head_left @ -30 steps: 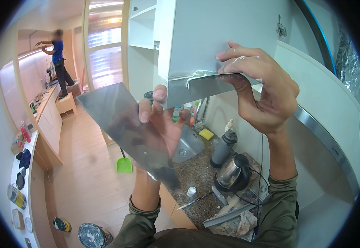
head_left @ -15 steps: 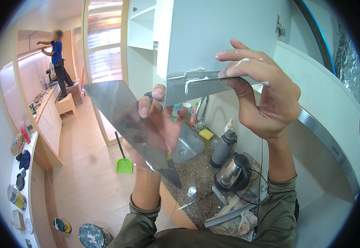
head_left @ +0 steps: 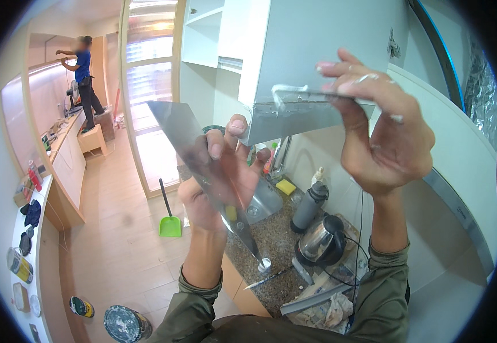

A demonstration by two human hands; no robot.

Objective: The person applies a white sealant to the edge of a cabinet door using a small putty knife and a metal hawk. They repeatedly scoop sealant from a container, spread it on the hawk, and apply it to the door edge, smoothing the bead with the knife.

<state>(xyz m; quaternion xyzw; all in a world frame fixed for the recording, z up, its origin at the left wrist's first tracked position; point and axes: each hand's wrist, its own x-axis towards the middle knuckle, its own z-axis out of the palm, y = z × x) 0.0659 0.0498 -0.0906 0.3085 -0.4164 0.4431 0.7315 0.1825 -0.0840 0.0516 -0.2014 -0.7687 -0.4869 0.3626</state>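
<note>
- Both hands are up near the grey cabinet [head_left: 328,34]: the right hand [head_left: 387,128] pinches a thin blade [head_left: 311,93] between thumb and fingers, in front of the cabinet's lower edge, while the left hand [head_left: 241,180] grasps a shiny metal plate [head_left: 183,131], tilted, to the left of the cabinet and partly below it
- White paste [head_left: 289,88] clings to the far end of the thin blade, and smears of it mark the right hand's fingers; whether the blade touches the cabinet cannot be told
- Cabinet surface: smooth grey, with a rough seam along the lower edge
- Below the cabinet runs a speckled countertop [head_left: 275,231], bearing a sink [head_left: 263,207], a yellow sponge [head_left: 285,187], a grey bottle [head_left: 308,208] and a kettle [head_left: 321,239]
- Left of the cabinet and lower, a green dustpan [head_left: 169,226] rests on the pale floor [head_left: 128,223]
- Far beyond the cabinet, to its left, a co-worker in a blue top [head_left: 84,71] stands raised, arms lifted
- Half a second ago the thin blade lay along the cabinet's lower edge; now it shows edge-on, higher against the cabinet's side
- Metal plate left of the cabinet now leans more steeply; both grips remain, and the green dustpan stays put
</note>
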